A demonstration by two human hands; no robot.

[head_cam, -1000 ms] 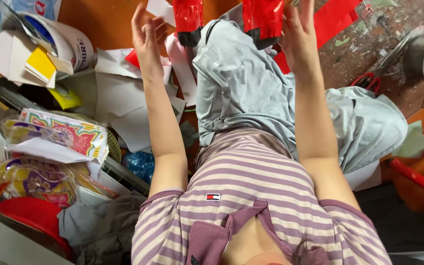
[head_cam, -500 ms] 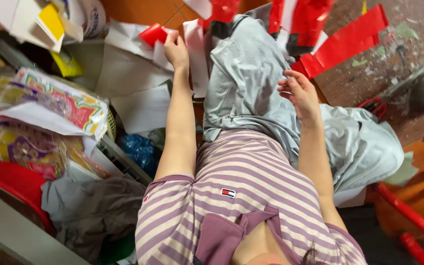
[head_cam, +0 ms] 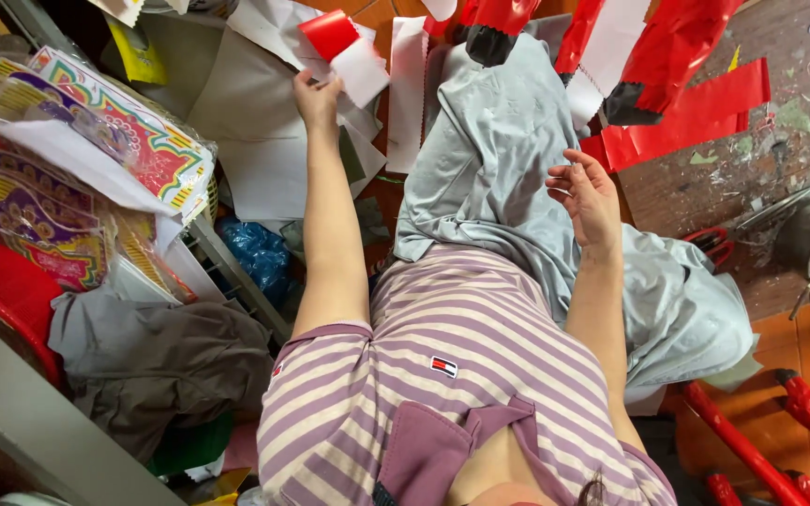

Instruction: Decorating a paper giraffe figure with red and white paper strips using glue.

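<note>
Cluttered floor, left hand [head_cam: 316, 96] gripping red-and-white paper [head_cam: 344, 52], right hand [head_cam: 588, 197] open, empty

The left hand [head_cam: 316, 94] reaches far out over white paper sheets [head_cam: 255, 141] and pinches a small folded piece of paper [head_cam: 344, 52], red on one part and white on the other. The right hand [head_cam: 588, 197] hovers open, palm up and fingers spread, above the grey trousers [head_cam: 489, 169], holding nothing. Red paper strips [head_cam: 696, 112] lie at the far right on the dirty floor [head_cam: 780, 159]. Colourful printed packets [head_cam: 96, 141] are stacked at the left, just beside a grey cloth [head_cam: 161, 361].
</note>
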